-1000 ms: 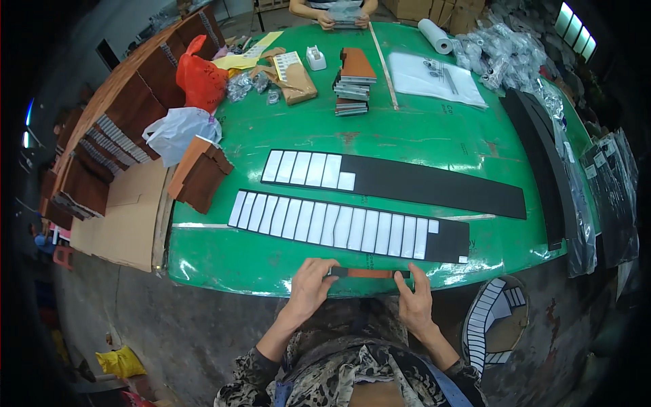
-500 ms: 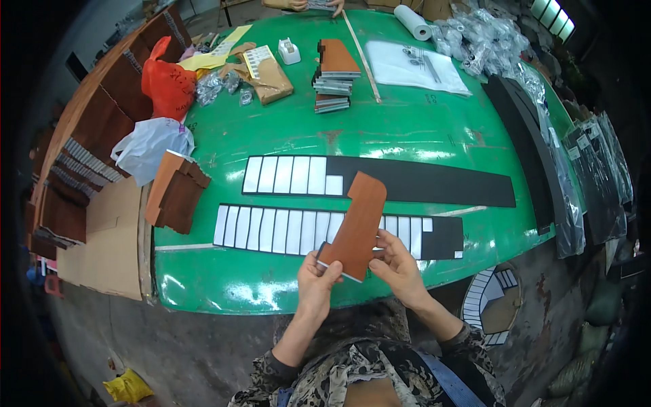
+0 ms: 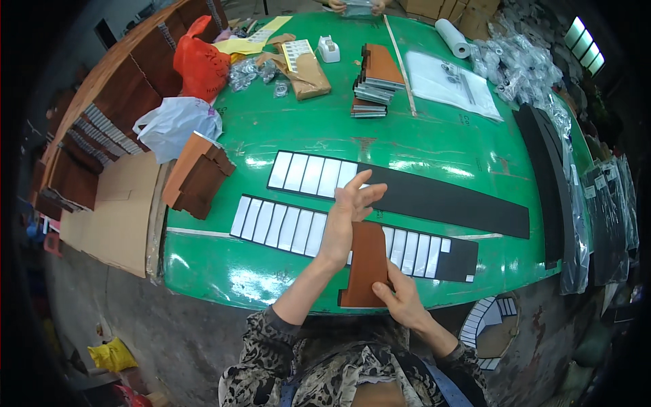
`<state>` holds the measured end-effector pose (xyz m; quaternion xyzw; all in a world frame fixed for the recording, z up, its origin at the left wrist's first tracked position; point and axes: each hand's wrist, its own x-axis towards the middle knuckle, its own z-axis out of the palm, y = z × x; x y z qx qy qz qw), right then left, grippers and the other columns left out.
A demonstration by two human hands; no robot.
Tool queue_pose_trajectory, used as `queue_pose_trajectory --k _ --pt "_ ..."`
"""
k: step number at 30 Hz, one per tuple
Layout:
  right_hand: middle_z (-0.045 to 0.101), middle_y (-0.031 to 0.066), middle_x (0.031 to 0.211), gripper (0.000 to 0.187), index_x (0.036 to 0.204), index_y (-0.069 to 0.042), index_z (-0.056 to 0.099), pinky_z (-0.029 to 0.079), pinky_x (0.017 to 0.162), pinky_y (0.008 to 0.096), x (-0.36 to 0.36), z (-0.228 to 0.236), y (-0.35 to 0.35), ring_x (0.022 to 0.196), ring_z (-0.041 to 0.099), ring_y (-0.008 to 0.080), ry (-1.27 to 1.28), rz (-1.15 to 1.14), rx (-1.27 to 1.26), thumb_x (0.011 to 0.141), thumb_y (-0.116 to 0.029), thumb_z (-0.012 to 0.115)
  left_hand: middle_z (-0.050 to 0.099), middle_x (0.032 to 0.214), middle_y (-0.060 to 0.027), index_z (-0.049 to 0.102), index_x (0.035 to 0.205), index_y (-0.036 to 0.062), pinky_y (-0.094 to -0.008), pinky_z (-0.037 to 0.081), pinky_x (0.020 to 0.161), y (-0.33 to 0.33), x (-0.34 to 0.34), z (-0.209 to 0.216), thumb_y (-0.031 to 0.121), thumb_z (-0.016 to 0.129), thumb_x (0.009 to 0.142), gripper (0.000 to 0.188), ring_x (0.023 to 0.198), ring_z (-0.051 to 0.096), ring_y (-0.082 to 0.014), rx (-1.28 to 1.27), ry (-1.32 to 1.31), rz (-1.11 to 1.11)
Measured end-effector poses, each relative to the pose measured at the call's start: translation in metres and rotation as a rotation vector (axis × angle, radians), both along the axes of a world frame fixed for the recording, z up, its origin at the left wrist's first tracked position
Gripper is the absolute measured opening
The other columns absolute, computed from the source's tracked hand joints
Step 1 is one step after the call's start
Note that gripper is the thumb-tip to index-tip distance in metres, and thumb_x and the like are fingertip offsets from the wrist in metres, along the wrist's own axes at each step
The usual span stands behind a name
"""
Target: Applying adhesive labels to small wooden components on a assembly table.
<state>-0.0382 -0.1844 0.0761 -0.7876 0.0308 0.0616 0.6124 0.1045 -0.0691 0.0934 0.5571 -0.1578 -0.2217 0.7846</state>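
A brown wood-look panel (image 3: pixel 366 264) with a notched outline is held by my right hand (image 3: pixel 404 297), thumb on its face at the right edge. My left hand (image 3: pixel 344 217) is raised beside the panel's upper left, fingers spread, with no object visible in it. Beneath my hands lies a long black strip (image 3: pixel 456 260) bearing a row of white rectangular pieces. Farther back, a second tapered black strip (image 3: pixel 447 198) carries white pieces only at its left part. My left fingers overlap that strip in view; I cannot tell whether they touch it.
Stacked brown panels (image 3: pixel 383 68) stand at the back of the green table (image 3: pixel 305 125). Leftward are more brown panels (image 3: pixel 196 175), a white plastic bag (image 3: pixel 178 129) and a red bag (image 3: pixel 201 64). Long black pieces (image 3: pixel 539 183) line the right edge. Another person's hands (image 3: pixel 356 7) show at the far edge.
My left hand has let go of the panel and moved up with fingers spread. The panel, now in my right hand alone, has turned and come nearer to me. The whole view has shifted.
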Motion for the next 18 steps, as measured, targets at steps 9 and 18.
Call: queue_pose_trajectory --k 9,18 --pt "0.059 0.0205 0.117 0.054 0.135 0.0 0.04 0.044 0.09 0.0332 0.039 0.026 -0.018 0.107 0.059 0.0252 0.007 0.085 0.011 0.089 -0.022 0.057 0.055 0.12 -0.0138 0.029 0.138 0.0078 -0.0414 0.035 0.098 0.01 0.022 0.005 0.067 0.014 0.09 0.077 0.117 0.047 -0.0252 -0.198 0.16 0.13" --pt "0.063 0.0146 0.108 0.046 0.126 0.006 0.05 0.044 0.085 0.0279 0.274 0.062 -0.125 0.097 0.058 0.0168 -0.45 -0.419 -0.285 0.09 -0.022 0.056 0.061 0.097 -0.0077 0.057 0.105 -0.0006 -0.0282 0.046 0.082 0.098 -0.006 -0.012 0.002 0.044 0.092 0.019 0.092 0.059 -0.016 0.143 0.031 0.38"
